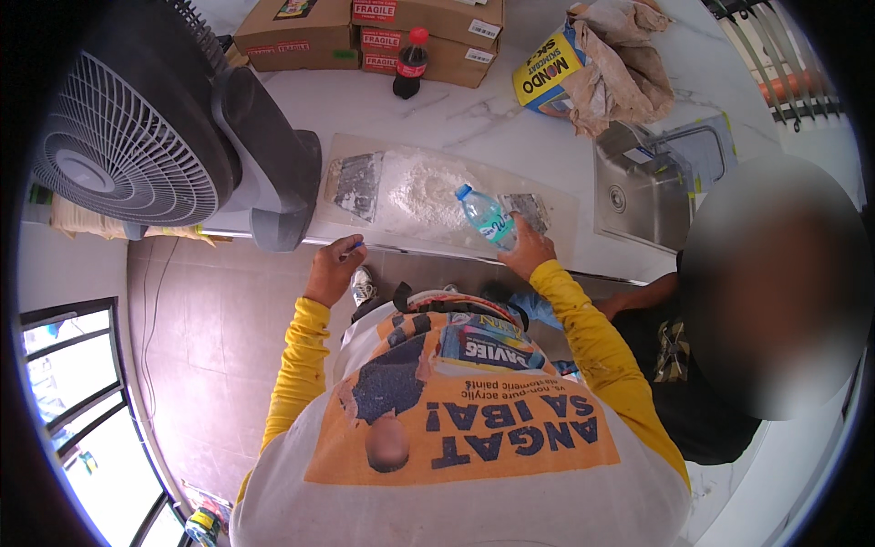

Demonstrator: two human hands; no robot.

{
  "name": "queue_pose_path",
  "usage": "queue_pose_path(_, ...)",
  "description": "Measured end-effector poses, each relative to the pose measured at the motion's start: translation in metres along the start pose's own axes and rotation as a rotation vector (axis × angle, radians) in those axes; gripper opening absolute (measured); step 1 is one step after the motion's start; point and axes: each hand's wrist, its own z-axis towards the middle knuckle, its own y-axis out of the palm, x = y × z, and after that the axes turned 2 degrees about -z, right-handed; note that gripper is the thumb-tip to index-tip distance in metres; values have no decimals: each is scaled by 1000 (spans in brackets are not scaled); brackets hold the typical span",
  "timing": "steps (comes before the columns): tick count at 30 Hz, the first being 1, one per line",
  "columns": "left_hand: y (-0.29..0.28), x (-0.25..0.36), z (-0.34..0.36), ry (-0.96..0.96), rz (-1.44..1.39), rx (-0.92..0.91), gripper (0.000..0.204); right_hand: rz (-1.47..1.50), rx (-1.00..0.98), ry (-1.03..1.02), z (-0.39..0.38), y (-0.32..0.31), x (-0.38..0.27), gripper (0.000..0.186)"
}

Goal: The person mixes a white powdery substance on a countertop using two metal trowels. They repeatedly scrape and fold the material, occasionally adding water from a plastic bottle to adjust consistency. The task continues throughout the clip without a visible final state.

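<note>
My right hand point(529, 251) is wrapped round the lower part of a clear plastic water bottle point(486, 219) with a teal label. The bottle tilts left over the counter edge, its blue top pointing away from me. To its left, my left hand point(335, 269) is closed, fingertips pinching a small blue thing point(356, 244) too small to name surely. Beyond both hands, a heap of white powder point(427, 190) lies on a pale flat board point(310, 217). A broad metal blade point(358, 185) rests left of the heap, and another powdery metal blade point(527, 210) lies partly behind the bottle.
A large grey fan point(137, 128) stands at left. Cardboard boxes point(301, 41) and a dark soda bottle point(411, 66) with a red cap are at the back. An opened powder bag point(606, 73) sits near the steel sink point(629, 196). Another person point(702, 383) is close on my right.
</note>
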Motion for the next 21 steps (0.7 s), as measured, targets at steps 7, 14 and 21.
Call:
queue_pose_path(7, -1, 0, 0, 43, 10, 1, 40, -7, -35, 18, 0, -2, 1, 79)
queue_pose_path(14, -1, 2, 2, 32, 32, -2, 40, 12, 20, -11, -3, -4, 2, 80)
queue_pose_path(21, 1, 1, 4, 52, -6, -14, 40, 32, 31, -16, -4, -7, 3, 77)
